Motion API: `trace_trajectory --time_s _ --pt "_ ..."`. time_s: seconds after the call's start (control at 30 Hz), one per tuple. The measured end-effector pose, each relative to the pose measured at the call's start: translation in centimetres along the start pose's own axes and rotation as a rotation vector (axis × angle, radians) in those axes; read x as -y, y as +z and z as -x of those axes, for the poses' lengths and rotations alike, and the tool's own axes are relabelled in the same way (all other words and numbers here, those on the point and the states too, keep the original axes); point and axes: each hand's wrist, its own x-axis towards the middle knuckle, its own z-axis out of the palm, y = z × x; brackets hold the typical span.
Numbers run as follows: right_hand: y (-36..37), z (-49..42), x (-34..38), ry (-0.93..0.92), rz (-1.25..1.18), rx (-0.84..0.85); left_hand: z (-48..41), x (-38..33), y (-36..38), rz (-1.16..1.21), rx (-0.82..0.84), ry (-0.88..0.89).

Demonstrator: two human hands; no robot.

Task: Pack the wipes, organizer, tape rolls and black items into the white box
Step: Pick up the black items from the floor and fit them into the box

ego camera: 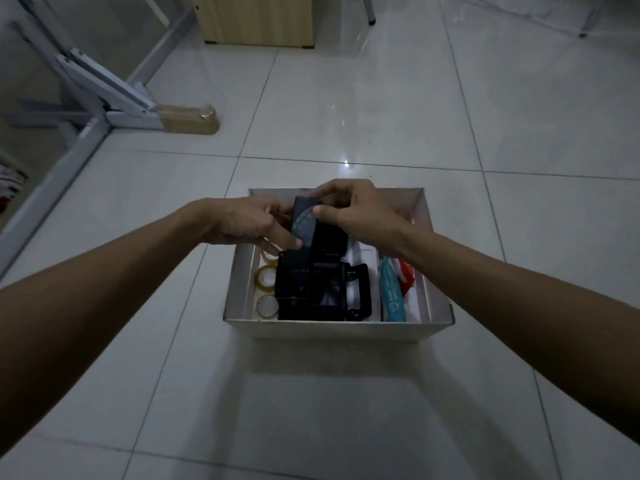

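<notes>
Two bare arms reach forward from the bottom edge, over the tiled floor (346, 393), to the white box (339, 329).

Both hands meet over the far half of the box, and together they hold a small black item with a gray rounded face (304, 221). It looks like hard plastic, so it is probably stiff and light, and smooth enough to slip. The flat sides are the best places to hold it, not the gray face with its little colored dots.

Fingers of the left hand (242, 221) are curled and closed on the left side and bottom of that black item. Above it, the right hand (349, 209) pinches the top right part, with its thumb pressed near the gray face.

Down inside the box, three clear tape rolls (266, 275) sit in a row by the left wall. Next to them, in the middle, is a bigger black item with a strap (322, 289). It looks hard and heavier than the small one. By the right wall, a teal and red wipes pack (393, 289) stands on its edge. It looks soft and squashy.

I cannot pick out the organizer for sure.
</notes>
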Motion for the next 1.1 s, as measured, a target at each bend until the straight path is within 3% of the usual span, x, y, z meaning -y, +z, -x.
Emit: trace_trajectory --time_s 0.2,0.47,0.67,0.9,1.1 --pt "1.7 0.5 -0.5 -0.002 0.096 0.138 0.8 0.9 0.0 -0.084 -0.146 -0.010" --pt "2.5 1.0 -1.1 -0.039 0.263 0.252 0.6 1.1 1.1 -0.426 -0.190 -0.052" --pt "2.0 1.5 -1.7 -0.034 0.288 0.091 0.8 1.5 1.4 -0.677 -0.369 0.028" --pt "0.1 2.3 -2.4 -0.034 0.335 -0.020 0.4 1.9 1.7 -0.742 -0.311 0.025" --pt "-0.3 2.9 -2.5 -0.058 0.379 -0.015 0.4 2.0 2.9 -0.829 -0.231 -0.008"
